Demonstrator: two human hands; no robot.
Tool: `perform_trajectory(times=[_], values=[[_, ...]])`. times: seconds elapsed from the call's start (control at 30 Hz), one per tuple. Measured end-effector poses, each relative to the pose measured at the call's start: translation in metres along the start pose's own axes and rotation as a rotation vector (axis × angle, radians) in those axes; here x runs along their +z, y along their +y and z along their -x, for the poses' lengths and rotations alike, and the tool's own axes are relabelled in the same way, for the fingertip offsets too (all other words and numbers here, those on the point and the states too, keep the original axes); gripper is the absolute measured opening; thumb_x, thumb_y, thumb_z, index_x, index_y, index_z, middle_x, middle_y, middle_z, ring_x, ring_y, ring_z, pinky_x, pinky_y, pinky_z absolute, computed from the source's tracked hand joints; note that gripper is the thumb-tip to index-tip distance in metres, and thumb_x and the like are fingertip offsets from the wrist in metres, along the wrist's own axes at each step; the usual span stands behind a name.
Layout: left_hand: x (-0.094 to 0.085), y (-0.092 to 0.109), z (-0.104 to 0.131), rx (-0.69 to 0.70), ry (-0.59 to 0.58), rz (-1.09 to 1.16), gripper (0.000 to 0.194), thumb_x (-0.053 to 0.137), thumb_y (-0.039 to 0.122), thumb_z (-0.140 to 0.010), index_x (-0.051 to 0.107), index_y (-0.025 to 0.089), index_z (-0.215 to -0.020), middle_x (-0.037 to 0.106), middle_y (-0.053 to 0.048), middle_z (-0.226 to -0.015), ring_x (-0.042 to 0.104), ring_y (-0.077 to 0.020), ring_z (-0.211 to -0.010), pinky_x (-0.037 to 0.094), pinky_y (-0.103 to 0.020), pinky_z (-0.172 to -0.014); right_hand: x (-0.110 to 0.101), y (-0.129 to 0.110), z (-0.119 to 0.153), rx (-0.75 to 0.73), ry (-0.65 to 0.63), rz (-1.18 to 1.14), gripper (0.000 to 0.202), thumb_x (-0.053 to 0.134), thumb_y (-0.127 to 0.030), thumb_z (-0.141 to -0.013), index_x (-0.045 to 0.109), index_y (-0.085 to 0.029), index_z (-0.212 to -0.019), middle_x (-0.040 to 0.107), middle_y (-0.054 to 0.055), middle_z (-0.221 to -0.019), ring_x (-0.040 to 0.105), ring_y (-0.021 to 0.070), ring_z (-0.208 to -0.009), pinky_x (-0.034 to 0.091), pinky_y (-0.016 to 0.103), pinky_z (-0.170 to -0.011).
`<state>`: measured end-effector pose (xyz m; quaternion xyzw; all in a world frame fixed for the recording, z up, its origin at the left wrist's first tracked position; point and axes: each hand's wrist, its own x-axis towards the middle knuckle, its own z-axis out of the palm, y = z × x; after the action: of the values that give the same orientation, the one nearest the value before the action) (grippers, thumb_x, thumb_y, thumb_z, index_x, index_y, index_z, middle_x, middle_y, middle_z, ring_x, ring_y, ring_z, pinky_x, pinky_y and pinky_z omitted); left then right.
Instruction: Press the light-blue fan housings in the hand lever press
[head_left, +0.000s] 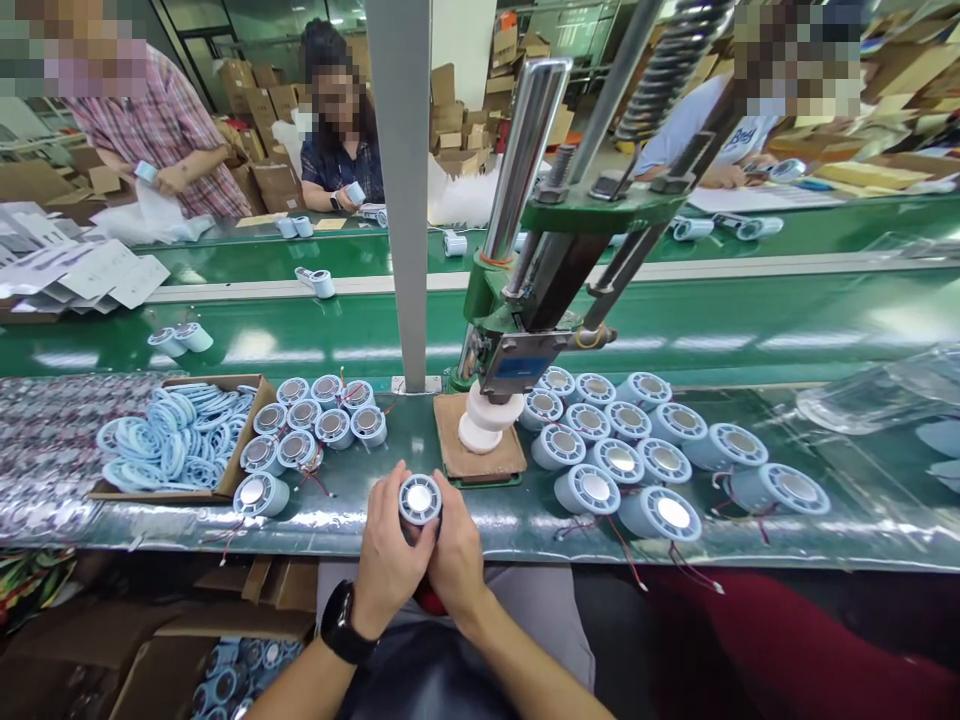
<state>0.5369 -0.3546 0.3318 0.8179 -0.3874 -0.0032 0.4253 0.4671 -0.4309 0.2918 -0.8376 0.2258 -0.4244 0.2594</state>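
Observation:
Between both hands, just over the bench's front edge, is a light-blue cylindrical housing (420,499) with a slotted ring and a silver disc on top. My left hand (390,545) wraps its left side, thumb across the front; a black watch sits on that wrist. My right hand (456,545) closes round the other side. Ahead stands a green hand press (525,330), its white round pressing head (484,415) above a brown board (450,440). Similar light-blue housings with thin wires stand in groups to the left (298,449) and right (619,459).
A cardboard box (251,440) of loose light-blue rings lies on the left. Beyond a grey post (412,250) runs a green conveyor (300,345) carrying a few assembled pieces. Several people work across it. Below the bench at left is a carton of more parts (225,670).

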Motion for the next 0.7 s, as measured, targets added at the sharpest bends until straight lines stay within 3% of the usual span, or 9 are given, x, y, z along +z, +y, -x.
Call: perform_trajectory(times=[0.13,0.23,0.3,0.4,0.47,0.57,0.63,0.7], values=[[0.006,-0.008,0.005,-0.057,-0.048,0.095,0.056,0.057,0.022,-0.084,0.046,0.016,-0.139,0.058,-0.016,-0.135,0.055,-0.0289,-0.127,0.047,-0.047,-0.105,-0.019,0.003,-0.010,-0.035,-0.247,0.040,0.052,0.054,-0.009,-0.086,0.047,-0.012,-0.138,0.061,0.015,-0.120,0.065,0.0246,-0.106,0.061,0.038,-0.086],[-0.001,-0.011,-0.008,-0.130,-0.125,0.166,0.051,0.062,0.027,-0.080,0.055,0.017,-0.130,0.067,-0.013,-0.125,0.064,-0.0274,-0.114,0.052,-0.043,-0.098,-0.073,-0.001,-0.051,-0.171,-0.471,0.082,0.058,0.061,-0.011,-0.081,0.049,-0.018,-0.138,0.060,0.012,-0.124,0.064,0.0249,-0.107,0.061,0.038,-0.086],[-0.009,-0.007,-0.028,-0.153,-0.167,0.198,0.051,0.067,0.030,-0.076,0.060,0.017,-0.124,0.071,-0.010,-0.117,0.068,-0.0258,-0.104,0.053,-0.041,-0.095,-0.123,-0.014,-0.102,-0.285,-0.352,0.134,0.055,0.064,-0.017,-0.084,0.051,-0.021,-0.137,0.057,0.012,-0.129,0.059,0.0262,-0.118,0.058,0.043,-0.095],[-0.015,0.008,-0.069,-0.123,-0.156,0.241,0.054,0.072,0.033,-0.071,0.063,0.017,-0.122,0.074,-0.008,-0.110,0.069,-0.0245,-0.097,0.054,-0.039,-0.092,-0.192,-0.041,-0.206,-0.448,0.172,0.272,0.039,0.061,-0.021,-0.091,0.056,-0.016,-0.130,0.057,0.011,-0.128,0.051,0.0258,-0.128,0.048,0.050,-0.108],[-0.009,0.021,-0.093,-0.079,-0.150,0.288,0.053,0.073,0.032,-0.070,0.064,0.017,-0.120,0.074,-0.007,-0.109,0.069,-0.0239,-0.097,0.054,-0.037,-0.091,-0.218,-0.056,-0.277,-0.483,0.426,0.261,0.036,0.056,-0.020,-0.095,0.056,-0.009,-0.129,0.059,0.009,-0.122,0.055,0.0188,-0.120,0.048,0.039,-0.107],[0.012,0.038,-0.115,-0.030,-0.179,0.380,0.051,0.074,0.030,-0.070,0.065,0.017,-0.118,0.074,-0.005,-0.107,0.069,-0.0219,-0.094,0.055,-0.034,-0.089,-0.226,-0.062,-0.351,-0.358,0.398,0.052,0.029,0.036,-0.015,-0.102,0.060,-0.002,-0.114,0.066,0.006,-0.096,0.061,0.0035,-0.076,0.052,0.015,-0.070],[0.028,0.045,-0.123,-0.018,-0.214,0.449,0.053,0.076,0.029,-0.070,0.064,0.017,-0.120,0.074,-0.006,-0.108,0.069,-0.0214,-0.095,0.054,-0.032,-0.088,-0.218,-0.056,-0.373,-0.293,0.340,-0.059,0.035,0.027,-0.014,-0.103,0.061,-0.005,-0.100,0.064,0.001,-0.080,0.054,-0.0007,-0.054,0.040,0.011,-0.047],[0.042,0.048,-0.127,-0.007,-0.259,0.527,0.055,0.078,0.028,-0.069,0.064,0.016,-0.120,0.073,-0.007,-0.110,0.068,-0.0222,-0.098,0.054,-0.032,-0.089,-0.209,-0.049,-0.380,-0.304,0.366,-0.119,0.033,0.030,-0.015,-0.102,0.060,-0.006,-0.092,0.062,-0.002,-0.073,0.051,-0.0026,-0.046,0.032,0.009,-0.040]])
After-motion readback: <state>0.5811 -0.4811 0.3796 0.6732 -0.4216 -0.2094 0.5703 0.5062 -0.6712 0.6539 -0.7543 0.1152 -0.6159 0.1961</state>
